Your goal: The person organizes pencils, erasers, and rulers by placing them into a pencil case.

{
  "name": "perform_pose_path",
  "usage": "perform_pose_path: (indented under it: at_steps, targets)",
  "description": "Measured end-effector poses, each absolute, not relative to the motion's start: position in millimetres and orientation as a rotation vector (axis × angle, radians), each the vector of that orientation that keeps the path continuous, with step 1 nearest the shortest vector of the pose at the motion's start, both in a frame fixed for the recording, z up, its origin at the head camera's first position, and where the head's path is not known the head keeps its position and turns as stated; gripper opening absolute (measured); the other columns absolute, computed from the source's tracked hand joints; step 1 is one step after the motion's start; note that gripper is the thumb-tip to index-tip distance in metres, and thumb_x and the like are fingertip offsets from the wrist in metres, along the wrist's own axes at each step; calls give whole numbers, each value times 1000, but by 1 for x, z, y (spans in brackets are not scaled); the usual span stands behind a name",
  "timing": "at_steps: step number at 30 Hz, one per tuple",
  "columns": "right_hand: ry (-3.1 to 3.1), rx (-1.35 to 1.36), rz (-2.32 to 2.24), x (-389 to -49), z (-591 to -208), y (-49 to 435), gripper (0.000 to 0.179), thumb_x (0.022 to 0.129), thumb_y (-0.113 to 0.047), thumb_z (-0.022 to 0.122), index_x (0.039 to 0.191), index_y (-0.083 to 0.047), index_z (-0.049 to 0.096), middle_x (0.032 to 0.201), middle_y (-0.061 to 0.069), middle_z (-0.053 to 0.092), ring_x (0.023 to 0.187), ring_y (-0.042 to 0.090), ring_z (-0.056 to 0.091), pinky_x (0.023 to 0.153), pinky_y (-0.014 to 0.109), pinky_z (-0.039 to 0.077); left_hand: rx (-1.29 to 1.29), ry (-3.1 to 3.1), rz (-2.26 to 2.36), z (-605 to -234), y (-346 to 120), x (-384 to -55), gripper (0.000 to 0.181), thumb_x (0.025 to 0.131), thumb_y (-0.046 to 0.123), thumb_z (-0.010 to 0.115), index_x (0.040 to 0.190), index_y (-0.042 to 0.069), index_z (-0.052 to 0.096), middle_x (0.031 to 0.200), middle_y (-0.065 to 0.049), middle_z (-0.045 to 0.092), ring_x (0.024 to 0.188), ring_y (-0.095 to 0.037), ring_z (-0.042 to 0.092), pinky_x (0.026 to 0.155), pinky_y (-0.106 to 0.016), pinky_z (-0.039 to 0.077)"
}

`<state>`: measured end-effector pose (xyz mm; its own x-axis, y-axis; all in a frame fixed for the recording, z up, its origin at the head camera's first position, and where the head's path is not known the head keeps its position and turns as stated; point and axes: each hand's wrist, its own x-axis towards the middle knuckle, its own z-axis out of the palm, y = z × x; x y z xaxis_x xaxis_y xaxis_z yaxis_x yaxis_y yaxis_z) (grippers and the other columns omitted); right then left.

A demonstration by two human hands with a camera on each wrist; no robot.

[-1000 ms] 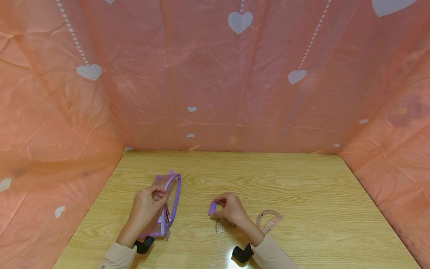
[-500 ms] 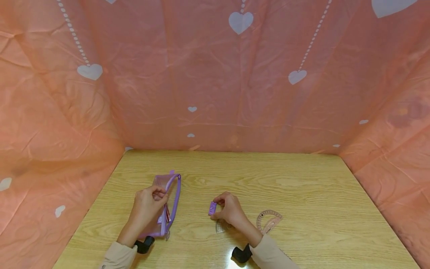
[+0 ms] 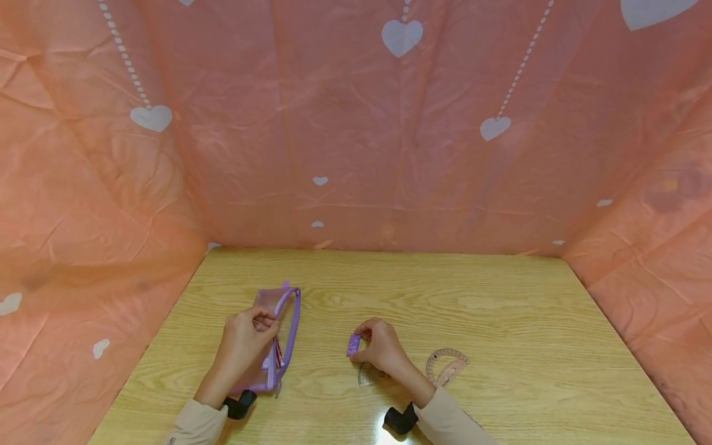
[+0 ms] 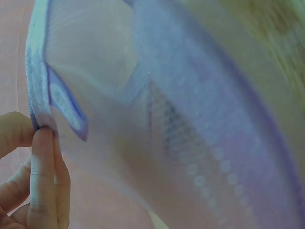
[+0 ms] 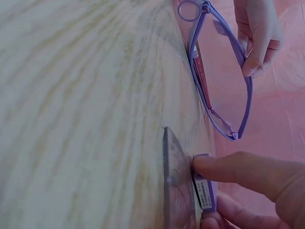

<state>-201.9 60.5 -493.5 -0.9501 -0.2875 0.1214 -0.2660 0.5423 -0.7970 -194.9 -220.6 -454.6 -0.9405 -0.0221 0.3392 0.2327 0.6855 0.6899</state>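
One purple pouch (image 3: 296,322), red item (image 5: 202,81) inside

The place was a small screened-off desk space, something like a makeshift booth, with the wider room hidden. A table (image 3: 512,296) with a yellowish wood-grain top reached to creased orange-pink sheeting (image 3: 356,123), which rose like walls at the back and both sides. White hearts (image 3: 402,38), several hanging from printed strings of dots (image 3: 523,62), decorated it. A purple zip pouch (image 3: 272,366) and a see-through protractor (image 3: 450,369) gave the tabletop the look of a study desk. Whether this stood in a home, school or studio could not be told.
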Motion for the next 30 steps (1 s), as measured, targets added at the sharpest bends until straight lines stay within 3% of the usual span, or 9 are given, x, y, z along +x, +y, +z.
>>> perform_pose_path:
  at_steps: [9, 30]
  targets:
    - [2640, -472, -1494, -208, -495, 62, 39, 60, 1, 91, 93, 5, 71, 81, 6, 61, 73, 16, 53, 63, 24, 46, -163, -2582, -1111, -455, -222, -195, 7, 79, -1, 77, 84, 1, 72, 73, -2, 69, 65, -14, 66, 57, -21, 52]
    - [2539, -455, -1554, -216, -487, 51, 35, 66, 0, 89, 97, 5, 73, 80, 8, 64, 69, 12, 51, 60, 23, 46, -159, -2580, -1117, -454, -221, -195, 8, 79, -2, 78, 83, 1, 72, 73, -2, 69, 64, -14, 66, 57, -21, 52]
